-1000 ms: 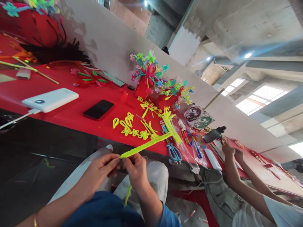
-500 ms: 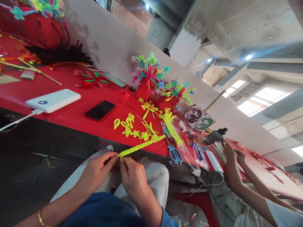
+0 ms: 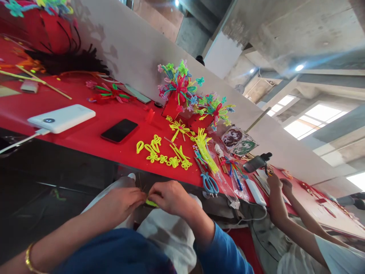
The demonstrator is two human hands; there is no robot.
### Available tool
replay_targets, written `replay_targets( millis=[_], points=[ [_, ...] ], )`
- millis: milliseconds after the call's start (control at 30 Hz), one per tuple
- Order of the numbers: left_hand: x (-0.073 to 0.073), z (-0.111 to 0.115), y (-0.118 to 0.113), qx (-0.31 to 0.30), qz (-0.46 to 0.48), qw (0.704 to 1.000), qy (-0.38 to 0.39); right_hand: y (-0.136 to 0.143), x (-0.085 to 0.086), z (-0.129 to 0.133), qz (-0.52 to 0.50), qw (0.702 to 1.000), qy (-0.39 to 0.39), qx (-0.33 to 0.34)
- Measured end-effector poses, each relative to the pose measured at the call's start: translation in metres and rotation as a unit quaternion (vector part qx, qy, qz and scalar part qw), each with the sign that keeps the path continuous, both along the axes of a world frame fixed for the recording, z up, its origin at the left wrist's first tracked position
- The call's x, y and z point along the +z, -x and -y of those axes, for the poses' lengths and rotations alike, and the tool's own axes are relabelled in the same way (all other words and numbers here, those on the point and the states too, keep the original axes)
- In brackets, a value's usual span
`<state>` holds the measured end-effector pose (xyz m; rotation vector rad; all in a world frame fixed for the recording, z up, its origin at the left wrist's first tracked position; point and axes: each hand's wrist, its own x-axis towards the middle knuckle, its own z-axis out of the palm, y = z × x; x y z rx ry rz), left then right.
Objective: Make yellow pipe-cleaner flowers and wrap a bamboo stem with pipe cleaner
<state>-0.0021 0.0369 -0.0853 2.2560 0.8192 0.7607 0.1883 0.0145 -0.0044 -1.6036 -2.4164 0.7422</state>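
Observation:
Over my lap my left hand (image 3: 127,201) and my right hand (image 3: 172,198) are close together, both with fingers pinched. Between them a short bit of yellow pipe cleaner (image 3: 151,203) shows; the rest is hidden by the right hand and fingers. Thin wire-like ends stick up beside the left fingertips. On the red table (image 3: 119,156) just beyond lie yellow pipe-cleaner flowers (image 3: 163,159) and loops. A yellow flower with long petals (image 3: 180,129) lies behind them. To the right are a bundle of yellow pipe cleaners (image 3: 207,152) and blue-handled scissors (image 3: 210,184).
A black phone (image 3: 119,130) and a white power bank (image 3: 62,118) with a cable lie left. Colourful pipe-cleaner bouquets (image 3: 181,87) stand at the back by the white partition (image 3: 128,49). At right, a co-worker's hands (image 3: 275,184) are near a dark bottle (image 3: 254,163).
The long yellow pipe-cleaner strip that stretched over the table edge is now mostly out of sight. My right hand has risen and turned over; the view has shifted slightly.

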Motion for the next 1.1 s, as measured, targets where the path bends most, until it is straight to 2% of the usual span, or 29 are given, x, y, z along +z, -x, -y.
replay_targets(
  millis=[33, 100, 167, 233, 300, 400, 500, 600, 700, 833, 933, 1033, 1100],
  points=[
    [0.002, -0.001, 0.002, -0.033, -0.006, 0.999, -0.002, -0.002, -0.003, -0.003, -0.052, 0.997, 0.048, 0.005],
    [0.007, -0.002, 0.006, -0.082, -0.012, 0.996, 0.027, -0.006, -0.011, -0.005, -0.164, 0.974, 0.156, 0.005],
    [0.013, 0.001, 0.009, -0.092, 0.004, 0.990, 0.104, -0.006, -0.022, -0.002, -0.257, 0.941, 0.220, -0.011],
    [0.017, 0.005, 0.008, -0.065, 0.043, 0.976, 0.205, -0.003, -0.034, 0.003, -0.327, 0.921, 0.205, -0.052],
    [0.020, 0.010, 0.003, -0.005, 0.100, 0.952, 0.290, 0.004, -0.047, 0.008, -0.392, 0.900, 0.155, -0.109],
    [0.021, 0.016, -0.007, 0.086, 0.182, 0.909, 0.365, 0.017, -0.063, 0.013, -0.468, 0.857, 0.093, -0.193],
    [0.019, 0.020, -0.017, 0.153, 0.233, 0.877, 0.391, 0.029, -0.072, 0.014, -0.481, 0.846, 0.073, -0.221],
    [0.018, 0.023, -0.022, 0.191, 0.248, 0.865, 0.393, 0.036, -0.072, 0.014, -0.478, 0.842, 0.060, -0.241],
    [0.018, 0.024, -0.022, 0.193, 0.235, 0.872, 0.383, 0.037, -0.069, 0.015, -0.472, 0.841, 0.034, -0.263],
    [0.019, 0.022, -0.017, 0.159, 0.235, 0.877, 0.387, 0.034, -0.068, 0.017, -0.473, 0.842, 0.034, -0.258],
    [0.016, 0.021, -0.012, 0.124, 0.252, 0.836, 0.471, 0.030, -0.072, 0.016, -0.487, 0.834, 0.043, -0.255],
    [0.011, 0.023, -0.006, 0.079, 0.272, 0.765, 0.579, 0.025, -0.077, 0.016, -0.502, 0.829, 0.044, -0.243],
    [0.009, 0.024, -0.005, 0.080, 0.290, 0.721, 0.624, 0.024, -0.080, 0.015, -0.517, 0.823, 0.050, -0.229]
  ],
)
